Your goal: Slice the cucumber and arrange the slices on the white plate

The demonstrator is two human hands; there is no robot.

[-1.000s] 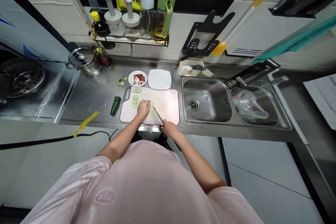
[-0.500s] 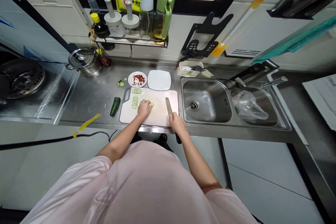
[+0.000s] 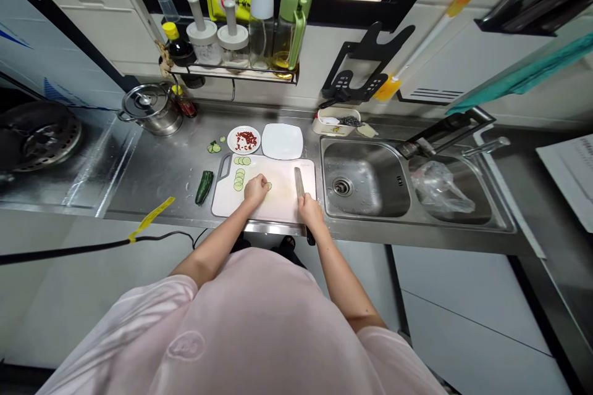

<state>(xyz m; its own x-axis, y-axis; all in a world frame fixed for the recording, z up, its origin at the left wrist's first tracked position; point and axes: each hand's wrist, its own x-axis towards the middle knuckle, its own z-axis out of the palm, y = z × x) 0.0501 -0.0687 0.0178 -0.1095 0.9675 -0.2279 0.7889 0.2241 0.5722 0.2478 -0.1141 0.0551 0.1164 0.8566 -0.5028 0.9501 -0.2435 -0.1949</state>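
On the white cutting board (image 3: pixel 280 200), my left hand (image 3: pixel 256 190) is closed, its fingertips pinching a cucumber slice (image 3: pixel 269 186) that is mostly hidden. My right hand (image 3: pixel 310 210) grips a knife (image 3: pixel 299 181) by its dark handle; the blade points away from me over the board's right part, apart from the slice. Cucumber slices (image 3: pixel 239 179) lie in short overlapping rows at the board's upper left. A dark green piece of cucumber (image 3: pixel 204 187) rests on the counter left of the board.
Behind the board stand a plate of chopped red pieces (image 3: pixel 245 140) and a white square plate (image 3: pixel 282 141). Cucumber scraps (image 3: pixel 214 147) lie further left, near a lidded steel pot (image 3: pixel 152 110). To the right is a sink (image 3: pixel 365 200); a shelf of bottles (image 3: pixel 231 73) hangs above.
My left hand has shifted slightly, its fingers now drawn together at the slice. The knife in my right hand has turned a little more upright. The view has moved slightly.
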